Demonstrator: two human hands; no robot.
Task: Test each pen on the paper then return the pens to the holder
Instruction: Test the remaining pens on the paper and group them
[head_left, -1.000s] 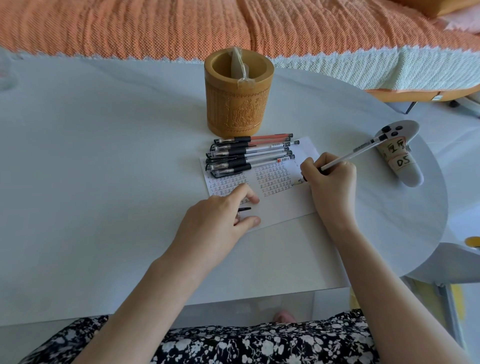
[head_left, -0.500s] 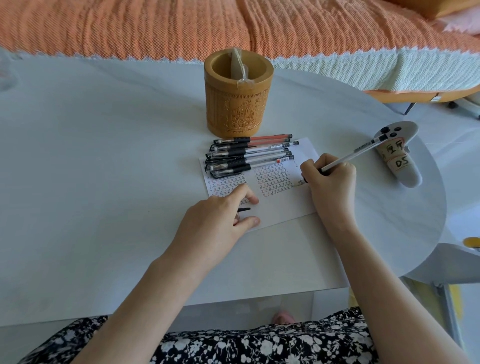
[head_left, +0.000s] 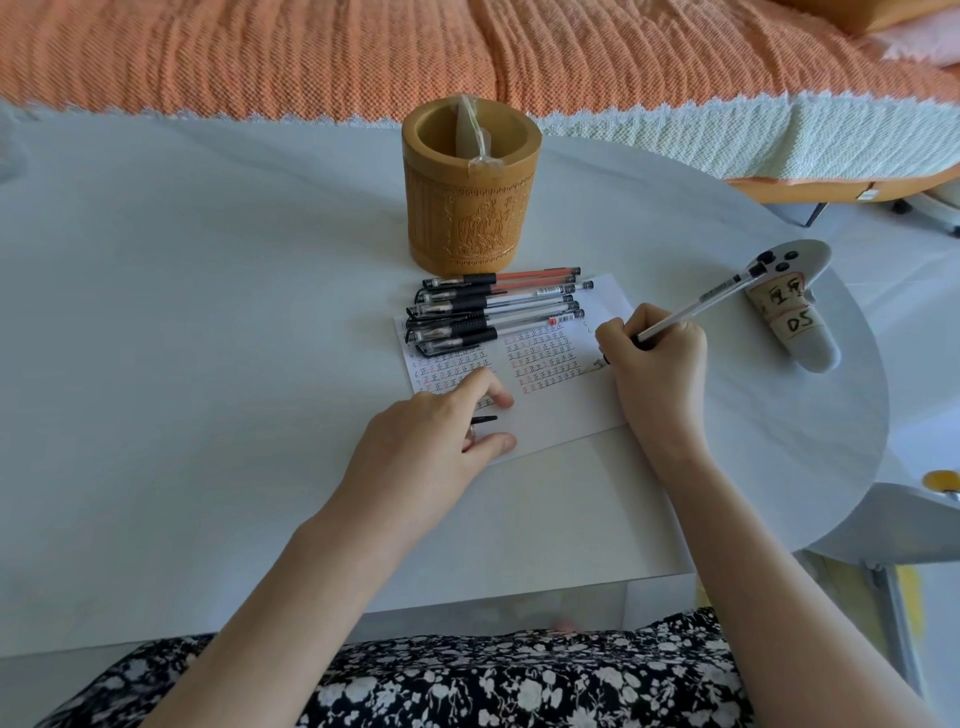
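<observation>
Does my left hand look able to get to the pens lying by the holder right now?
Probably yes. The left hand rests on the paper just short of the row of pens, with only paper between. It does seem to pinch a black cap, so its fingers aren't free.

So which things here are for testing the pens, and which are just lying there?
For the job: pen in the right hand, row of pens, paper, wooden holder.
Just lying about: white controller, orange blanket.
</observation>
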